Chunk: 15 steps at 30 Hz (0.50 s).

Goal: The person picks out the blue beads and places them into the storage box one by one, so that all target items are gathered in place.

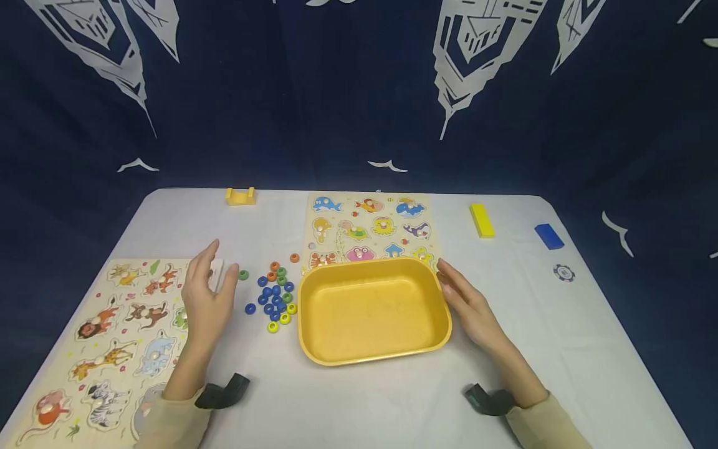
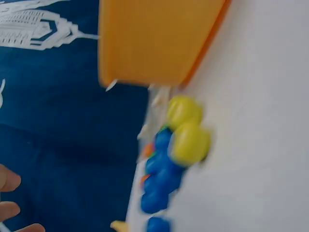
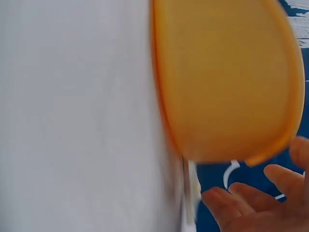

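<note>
A yellow rectangular tray sits at the middle of the table with nothing in it. At its right rim is my right hand, fingers extended; in the right wrist view the fingertips are close to the rim, and I cannot tell how firmly they touch. My left hand is raised over the right edge of an animal puzzle board, thumb and fingers spread, holding nothing. Between that hand and the tray lie several small ring beads in blue, green, orange and yellow.
Behind the tray lies a sea-animal puzzle board, its front edge partly covered. A yellow bracket-shaped block stands at the back left. Toward the right are a yellow block, a blue block and a round chip.
</note>
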### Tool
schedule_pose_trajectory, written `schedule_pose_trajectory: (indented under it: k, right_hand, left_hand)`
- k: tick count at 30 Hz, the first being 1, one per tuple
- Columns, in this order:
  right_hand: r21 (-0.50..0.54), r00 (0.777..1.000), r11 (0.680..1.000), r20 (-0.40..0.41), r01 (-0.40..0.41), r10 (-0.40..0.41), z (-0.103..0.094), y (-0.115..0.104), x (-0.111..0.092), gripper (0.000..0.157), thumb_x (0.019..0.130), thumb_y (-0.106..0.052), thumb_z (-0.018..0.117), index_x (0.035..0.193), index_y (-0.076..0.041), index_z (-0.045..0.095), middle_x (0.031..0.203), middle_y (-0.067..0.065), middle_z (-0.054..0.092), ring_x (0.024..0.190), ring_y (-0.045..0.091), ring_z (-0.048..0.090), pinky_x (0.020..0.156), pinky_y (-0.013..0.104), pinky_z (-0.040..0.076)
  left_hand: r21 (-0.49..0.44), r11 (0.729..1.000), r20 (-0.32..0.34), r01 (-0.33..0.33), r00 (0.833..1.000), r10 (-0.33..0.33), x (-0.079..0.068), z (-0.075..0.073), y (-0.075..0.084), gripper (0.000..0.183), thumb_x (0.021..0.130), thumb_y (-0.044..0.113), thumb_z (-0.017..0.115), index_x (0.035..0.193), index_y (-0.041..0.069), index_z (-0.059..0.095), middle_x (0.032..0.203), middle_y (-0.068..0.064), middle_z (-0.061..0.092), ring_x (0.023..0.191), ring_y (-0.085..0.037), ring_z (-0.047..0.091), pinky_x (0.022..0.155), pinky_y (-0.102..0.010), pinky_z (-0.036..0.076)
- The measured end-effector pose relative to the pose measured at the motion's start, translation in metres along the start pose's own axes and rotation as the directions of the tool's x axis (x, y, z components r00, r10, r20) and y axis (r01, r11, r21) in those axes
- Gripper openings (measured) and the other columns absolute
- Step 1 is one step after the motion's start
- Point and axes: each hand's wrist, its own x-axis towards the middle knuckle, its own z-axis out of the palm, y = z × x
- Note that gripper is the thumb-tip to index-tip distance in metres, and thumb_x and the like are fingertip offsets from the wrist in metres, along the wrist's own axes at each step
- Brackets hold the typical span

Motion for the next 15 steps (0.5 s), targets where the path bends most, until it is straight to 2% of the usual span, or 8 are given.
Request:
schedule_pose_trajectory:
  k: [2, 5, 10, 13, 15]
  right_hand:
    - [0.080, 1.000, 0.997, 0.006, -0.001, 0.001, 0.005, 0.001, -0.001, 0.044, 0.095, -0.021, 0.040, 0.138, -0.016, 0.032, 0.143, 0.001, 0.031, 0.129, 0.024, 0.032, 0.099, 0.021, 0.033]
    - [0.160, 1.000, 0.987, -0.008, -0.020, 0.021, 0.010, 0.005, -0.002, 0.042, 0.093, -0.016, 0.043, 0.135, -0.014, 0.037, 0.142, 0.002, 0.033, 0.130, 0.023, 0.030, 0.093, 0.007, 0.029]
    - [0.237, 0.999, 0.971, -0.037, -0.023, 0.033, 0.016, 0.009, -0.002, 0.042, 0.093, -0.010, 0.043, 0.134, -0.012, 0.038, 0.141, 0.006, 0.034, 0.130, 0.023, 0.029, 0.092, 0.008, 0.030]
    - [0.252, 0.999, 0.968, -0.037, -0.014, 0.024, 0.018, 0.009, -0.002, 0.041, 0.093, -0.012, 0.042, 0.134, -0.013, 0.038, 0.141, 0.004, 0.034, 0.130, 0.018, 0.029, 0.094, 0.009, 0.030]
    - [0.250, 0.999, 0.968, -0.041, -0.004, 0.015, 0.018, 0.009, -0.002, 0.041, 0.094, -0.014, 0.042, 0.134, -0.015, 0.039, 0.141, 0.003, 0.035, 0.130, 0.015, 0.029, 0.094, 0.009, 0.029]
  left_hand:
    - [-0.068, 0.998, -0.036, 0.012, 0.999, -0.014, -0.004, 0.006, -0.003, 0.046, 0.082, 0.014, 0.060, 0.126, 0.016, 0.049, 0.123, -0.008, 0.051, 0.113, -0.021, 0.045, 0.089, -0.040, 0.039]
    - [-0.100, 0.995, -0.036, 0.029, 0.999, -0.033, -0.008, 0.016, -0.011, 0.043, 0.078, 0.008, 0.064, 0.120, 0.014, 0.055, 0.118, -0.006, 0.054, 0.111, -0.020, 0.046, 0.088, -0.035, 0.038]
    - [-0.110, 0.988, 0.026, 0.110, 0.994, -0.107, -0.012, 0.027, -0.025, 0.037, 0.076, 0.006, 0.065, 0.112, 0.009, 0.059, 0.121, -0.007, 0.050, 0.117, -0.022, 0.041, 0.098, -0.042, 0.030]
    - [-0.113, 0.980, 0.074, 0.164, 0.985, -0.156, -0.014, 0.032, -0.032, 0.034, 0.076, 0.006, 0.065, 0.110, 0.009, 0.060, 0.123, -0.007, 0.048, 0.121, -0.024, 0.037, 0.102, -0.045, 0.025]
    - [-0.101, 0.979, 0.105, 0.175, 0.981, -0.165, -0.014, 0.035, -0.036, 0.033, 0.076, 0.007, 0.065, 0.109, 0.010, 0.061, 0.124, -0.006, 0.047, 0.123, -0.025, 0.035, 0.104, -0.045, 0.022]
